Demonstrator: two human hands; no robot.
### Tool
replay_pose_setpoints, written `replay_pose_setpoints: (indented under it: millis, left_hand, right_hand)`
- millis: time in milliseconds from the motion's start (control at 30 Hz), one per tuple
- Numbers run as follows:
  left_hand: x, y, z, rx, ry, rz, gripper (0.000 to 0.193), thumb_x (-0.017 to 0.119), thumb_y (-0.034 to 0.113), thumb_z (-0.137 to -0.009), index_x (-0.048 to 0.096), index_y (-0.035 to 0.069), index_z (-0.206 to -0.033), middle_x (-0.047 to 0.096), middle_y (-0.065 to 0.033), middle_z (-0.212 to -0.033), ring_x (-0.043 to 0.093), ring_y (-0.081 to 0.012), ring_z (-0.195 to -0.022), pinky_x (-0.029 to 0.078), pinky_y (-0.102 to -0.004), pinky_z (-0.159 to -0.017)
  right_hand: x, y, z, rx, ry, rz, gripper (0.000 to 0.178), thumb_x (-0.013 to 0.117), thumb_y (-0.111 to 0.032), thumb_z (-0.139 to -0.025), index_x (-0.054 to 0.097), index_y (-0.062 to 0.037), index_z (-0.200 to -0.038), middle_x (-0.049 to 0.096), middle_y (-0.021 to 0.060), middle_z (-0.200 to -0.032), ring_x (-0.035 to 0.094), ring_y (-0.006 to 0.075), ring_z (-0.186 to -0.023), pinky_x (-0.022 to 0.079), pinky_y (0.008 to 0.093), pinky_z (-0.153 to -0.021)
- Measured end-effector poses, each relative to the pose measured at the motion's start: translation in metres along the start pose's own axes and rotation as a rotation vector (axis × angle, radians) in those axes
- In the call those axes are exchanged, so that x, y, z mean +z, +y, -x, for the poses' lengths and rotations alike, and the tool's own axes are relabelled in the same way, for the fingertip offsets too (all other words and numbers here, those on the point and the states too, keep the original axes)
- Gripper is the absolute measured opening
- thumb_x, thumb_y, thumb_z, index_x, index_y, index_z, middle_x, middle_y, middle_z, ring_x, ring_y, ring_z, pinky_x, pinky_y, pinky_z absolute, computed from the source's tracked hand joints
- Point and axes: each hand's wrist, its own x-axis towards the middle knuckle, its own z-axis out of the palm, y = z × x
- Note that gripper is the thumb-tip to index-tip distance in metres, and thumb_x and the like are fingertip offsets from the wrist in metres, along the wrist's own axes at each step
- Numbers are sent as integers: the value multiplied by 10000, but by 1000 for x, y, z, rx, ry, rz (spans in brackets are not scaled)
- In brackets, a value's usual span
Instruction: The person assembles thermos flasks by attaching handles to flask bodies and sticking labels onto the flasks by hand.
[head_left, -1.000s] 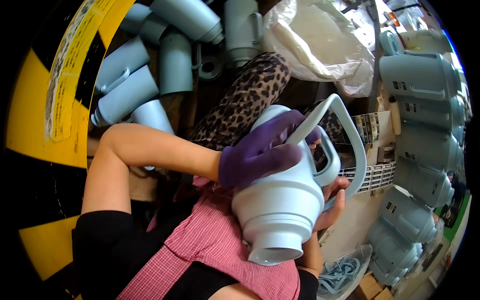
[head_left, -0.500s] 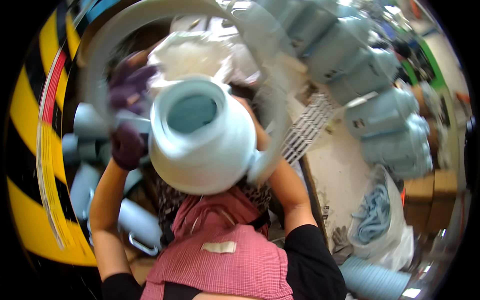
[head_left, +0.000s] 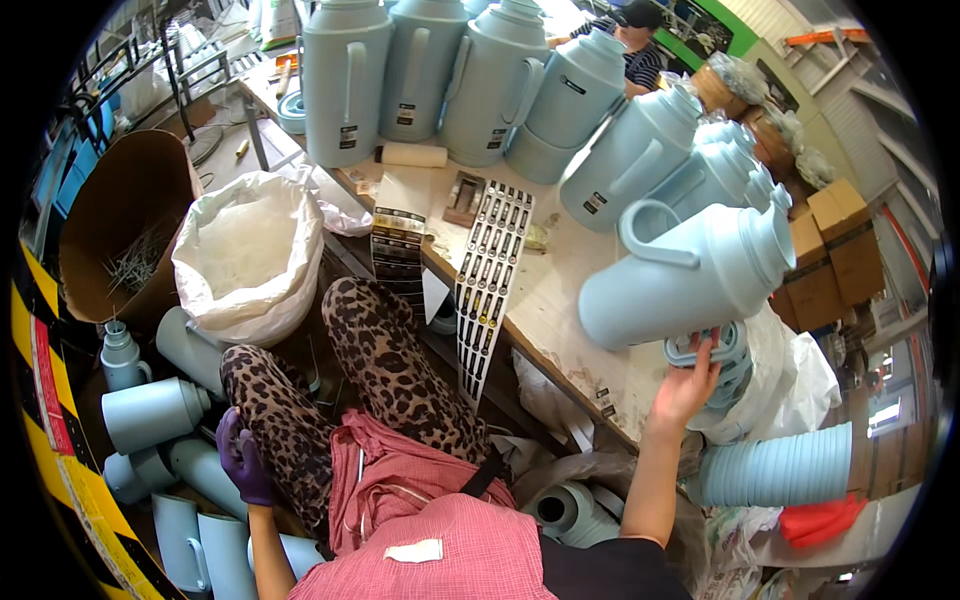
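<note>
My right hand (head_left: 686,388), bare, is at the bag by the table's right edge, its fingers closed round a light blue plastic strap (head_left: 682,352). Just above the hand, a light blue thermos flask (head_left: 665,300) with a loop handle stands on the table, looking tilted through the lens. My left hand (head_left: 243,462), in a purple glove, hangs beside my left thigh with its fingers apart and nothing in them. Next to it on the left lie several light blue flask bodies (head_left: 150,415). More straps are partly hidden by my hand and the flask.
Several finished-looking flasks (head_left: 345,90) line the table's far side. Label sheets (head_left: 492,275) overhang its near edge. Ahead left are a white sack (head_left: 250,250) and a cardboard drum (head_left: 115,215) with thin rods. Stacked blue rings (head_left: 775,468) lie right. A co-worker (head_left: 640,45) is beyond the table.
The flask that was before my chest between both hands now stands on the table at right. My right hand has moved to the straps; my left has dropped beside my leg. The view has shifted.
</note>
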Motion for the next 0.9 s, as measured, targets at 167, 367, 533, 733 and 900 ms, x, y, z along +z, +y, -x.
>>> replay_pose_setpoints:
  millis: [167, 367, 533, 733, 900]
  left_hand:
    - [13, -3, -6, -70, -34, 52, 337, 560, 89, -1037, 646, -12, -1346, 632, -156, -1381, 567, -279, -1331, 386, -393, -1165]
    - [14, -4, 4, -53, -106, -40, 307, 577, 109, -1034, 673, -19, -1295, 666, -149, -1333, 577, -274, -1320, 389, -394, -1160]
    - [-2, -3, 23, -76, -74, 40, 284, 582, 129, -1043, 684, -25, -1258, 684, -134, -1285, 609, -262, -1250, 418, -381, -1125]
    - [-8, -15, 23, -273, -44, 124, 262, 562, 91, -1050, 679, -35, -1248, 675, -116, -1264, 624, -215, -1202, 443, -342, -1092]
    - [-4, -20, 38, -261, -50, 161, 255, 550, 39, -1027, 682, -34, -1232, 671, -115, -1265, 623, -212, -1202, 442, -333, -1096]
  right_hand:
    - [21, 50, -60, -158, 179, 218, 541, 638, -143, -1052, 426, -12, -1532, 513, 122, -1502, 500, 236, -1353, 406, 404, -1120]
    - [43, 89, -114, -526, 350, 705, 582, 672, -147, -1026, 413, -22, -1531, 525, 138, -1467, 476, 285, -1377, 338, 426, -1165]
    - [109, 102, -151, -809, -228, 963, 521, 711, -224, -999, 541, 9, -1434, 568, 168, -1429, 506, 306, -1341, 381, 435, -1124]
    - [198, 181, -182, -232, -428, 815, 439, 652, -249, -1020, 630, 46, -1344, 707, 166, -1251, 721, 261, -936, 549, 382, -890]
    - [228, 154, -164, -659, -561, 958, 398, 715, -162, -925, 696, -69, -1311, 686, 143, -1307, 684, 318, -1116, 504, 401, -1002]
